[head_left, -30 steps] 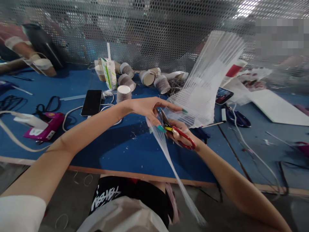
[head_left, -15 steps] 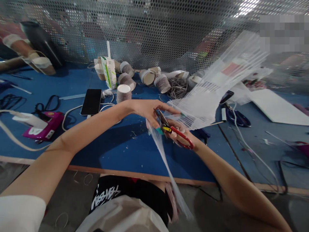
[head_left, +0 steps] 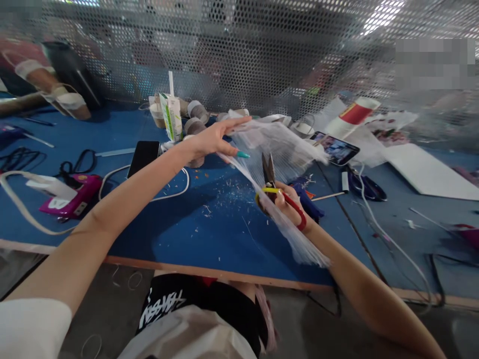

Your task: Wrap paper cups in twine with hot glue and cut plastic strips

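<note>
**Clear ribbed sheet point(head_left: 279, 144) held between two hands, above the blue table point(head_left: 168, 224)**

Pinched at its upper end by the left hand point(head_left: 217, 138), between the thumb below and the long, almost straight fingers above. Very thin and nearly transparent, marked with fine parallel lines like many threads laid side by side. Bunched into a pale, crumpled cloud just right of the left hand. From there drawn into a narrow band running down and to the right, and ending in a frayed fan past the near table edge.

Crossed in the middle by the right hand point(head_left: 288, 202), closed around the red and yellow handles of the scissors point(head_left: 268, 169). Blades upright and a little parted, touching the band or just beside it; cannot tell which.

Underneath, small white clippings point(head_left: 228, 192) scattered on the blue top. Further back, a juice carton point(head_left: 171, 115), a dark phone point(head_left: 144, 157) and a lit phone point(head_left: 335, 148).
</note>
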Motion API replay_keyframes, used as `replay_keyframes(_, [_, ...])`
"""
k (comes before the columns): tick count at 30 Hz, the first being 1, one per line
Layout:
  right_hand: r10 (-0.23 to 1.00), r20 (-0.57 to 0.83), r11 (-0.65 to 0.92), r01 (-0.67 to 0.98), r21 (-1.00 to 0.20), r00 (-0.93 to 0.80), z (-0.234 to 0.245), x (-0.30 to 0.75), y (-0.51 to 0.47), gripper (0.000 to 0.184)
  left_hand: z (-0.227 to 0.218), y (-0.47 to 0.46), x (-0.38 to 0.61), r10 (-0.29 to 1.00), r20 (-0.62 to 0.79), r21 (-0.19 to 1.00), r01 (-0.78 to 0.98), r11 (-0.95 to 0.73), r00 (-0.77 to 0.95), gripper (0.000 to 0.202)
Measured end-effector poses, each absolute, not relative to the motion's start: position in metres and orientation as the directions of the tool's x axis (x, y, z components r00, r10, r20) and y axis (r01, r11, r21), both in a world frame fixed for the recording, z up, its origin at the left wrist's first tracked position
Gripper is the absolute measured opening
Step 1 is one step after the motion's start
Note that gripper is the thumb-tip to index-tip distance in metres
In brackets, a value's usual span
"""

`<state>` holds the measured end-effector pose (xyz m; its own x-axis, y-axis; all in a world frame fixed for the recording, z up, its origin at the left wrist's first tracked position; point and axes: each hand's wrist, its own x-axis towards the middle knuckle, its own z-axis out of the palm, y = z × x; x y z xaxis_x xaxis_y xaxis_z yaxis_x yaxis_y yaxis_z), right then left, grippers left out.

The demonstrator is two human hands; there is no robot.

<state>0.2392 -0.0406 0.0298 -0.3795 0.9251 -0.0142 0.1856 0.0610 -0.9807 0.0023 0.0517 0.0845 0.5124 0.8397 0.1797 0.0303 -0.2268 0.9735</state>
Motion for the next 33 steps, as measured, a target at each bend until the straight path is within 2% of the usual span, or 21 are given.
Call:
replay_keyframes(3, [0.951,0.039,0.09,0.154,-0.984,-0.305,0.03,0.237,-0.038,0.051,0.075,0.063,0.002,0.907,0.145,0.987,0.013,-0.163,0.395,0.07])
replay_keyframes(6, [0.983,0.14,0.161,0.185,-0.969,-0.119,0.03,0.235,-0.034,0.049,0.072,0.071,-0.001,0.933,0.195,0.977,0.03,-0.213,0.302,0.067])
replay_keyframes(9, [0.975,0.214,0.198,0.203,-0.959,0.059,0.03,0.238,-0.027,0.044,0.077,0.075,-0.007,0.925,0.259,0.961,0.021,-0.275,0.279,0.066])
replay_keyframes(11, [0.972,0.21,0.183,0.221,-0.958,0.106,0.031,0.243,-0.022,0.042,0.082,0.076,-0.011,0.921,0.275,0.959,-0.007,-0.284,0.276,0.064])
replay_keyframes(15, [0.98,0.19,0.16,0.32,-0.934,0.063,0.028,0.251,-0.019,0.041,0.086,0.077,-0.013,0.939,0.242,0.97,-0.092,-0.226,0.243,0.063])
replay_keyframes(18, [0.983,0.18,0.176,0.336,-0.925,-0.019,0.025,0.25,-0.022,0.036,0.084,0.075,-0.011,0.948,0.206,0.976,-0.116,-0.183,0.241,0.057])
replay_keyframes(22, [0.983,0.149,0.168,0.197,-0.966,-0.108,0.026,0.243,-0.025,0.036,0.084,0.07,-0.007,0.933,0.215,0.975,-0.112,-0.191,0.289,0.046])
replay_keyframes(25, [0.974,0.095,0.115,0.086,-0.99,-0.206,0.03,0.24,-0.026,0.034,0.086,0.067,-0.004,0.936,0.208,0.975,-0.135,-0.176,0.283,0.046])
replay_keyframes(30, [0.959,0.009,0.021,0.04,-0.999,-0.282,0.034,0.24,-0.032,0.038,0.085,0.064,0.0,0.944,0.237,0.968,-0.144,-0.208,0.231,0.052])
replay_keyframes(33, [0.961,-0.025,-0.027,-0.003,-1.0,-0.277,0.036,0.238,-0.034,0.039,0.08,0.064,0.007,0.927,0.312,0.941,-0.203,-0.271,0.207,0.045])
